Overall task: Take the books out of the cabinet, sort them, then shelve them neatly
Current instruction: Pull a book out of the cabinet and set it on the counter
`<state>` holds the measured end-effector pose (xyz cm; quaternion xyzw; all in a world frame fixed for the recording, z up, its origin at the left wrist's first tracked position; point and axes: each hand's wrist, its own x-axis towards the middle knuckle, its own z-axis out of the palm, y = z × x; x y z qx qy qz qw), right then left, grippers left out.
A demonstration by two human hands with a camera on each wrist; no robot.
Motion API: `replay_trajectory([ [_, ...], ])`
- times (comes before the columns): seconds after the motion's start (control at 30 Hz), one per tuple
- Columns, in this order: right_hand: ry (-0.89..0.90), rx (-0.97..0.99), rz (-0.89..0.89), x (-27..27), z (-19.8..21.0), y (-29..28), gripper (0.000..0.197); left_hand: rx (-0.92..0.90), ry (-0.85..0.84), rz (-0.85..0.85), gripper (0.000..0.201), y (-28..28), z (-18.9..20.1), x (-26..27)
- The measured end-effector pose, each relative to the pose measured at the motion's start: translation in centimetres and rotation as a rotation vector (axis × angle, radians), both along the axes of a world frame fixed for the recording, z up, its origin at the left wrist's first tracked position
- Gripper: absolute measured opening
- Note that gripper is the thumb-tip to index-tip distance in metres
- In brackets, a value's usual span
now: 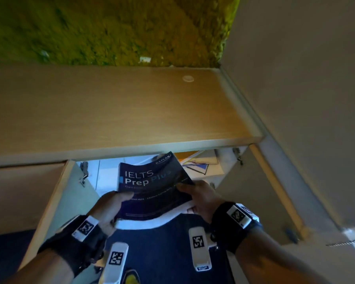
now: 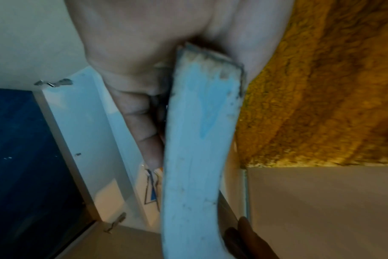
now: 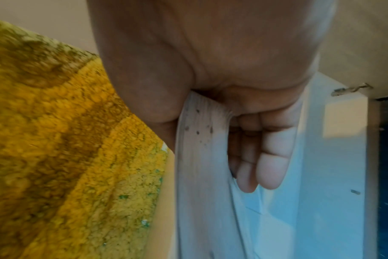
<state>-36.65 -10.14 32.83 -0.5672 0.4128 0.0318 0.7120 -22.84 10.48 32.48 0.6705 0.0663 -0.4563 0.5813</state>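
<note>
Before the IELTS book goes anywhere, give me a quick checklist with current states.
1. Left hand grips the IELTS book: ok.
2. Right hand grips its other edge: ok.
3. Book flat: not ok, it bows.
4. Both cabinet doors open: ok.
5. More books lie inside the cabinet: ok, count cannot tell.
6. Wooden top free of items: ok where visible.

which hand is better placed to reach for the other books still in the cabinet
Right, probably. The remaining books lie at the cabinet's right side, just beyond the right hand. The left hand grips the IELTS book at its spine side.
</note>
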Motion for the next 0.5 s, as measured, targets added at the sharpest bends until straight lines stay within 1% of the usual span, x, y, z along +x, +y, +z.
replay_trajectory([
  [0.07, -0.068, -0.01, 0.01, -2.1, 3.1, -0.6, 0.034, -0.041, 0.011, -0.032, 0.024, -0.7, 2.8, -1.4],
  [0.17, -0.157, -0.034, -0.022, -4.3, 7.0, -2.2, 0.025, -0.078, -0.061, -0.082, 0.028, -2.1, 6.5, -2.4],
  [0.27, -0.202, -0.082, -0.06, -5.1, 9.8, -4.4, 0.03, -0.182, -0.087, -0.125, 0.027, -4.3, 9.7, -2.3],
  [0.4, -0.257, -0.057, -0.161, -3.7, 11.7, -8.3, 0.019, -0.296, -0.11, -0.214, 0.032, -9.2, 12.4, 0.0],
  [0.5, -0.255, -0.107, -0.227, -0.7, 11.7, -12.0, 0.014, -0.306, -0.181, -0.274, 0.025, -14.5, 12.9, 3.5],
])
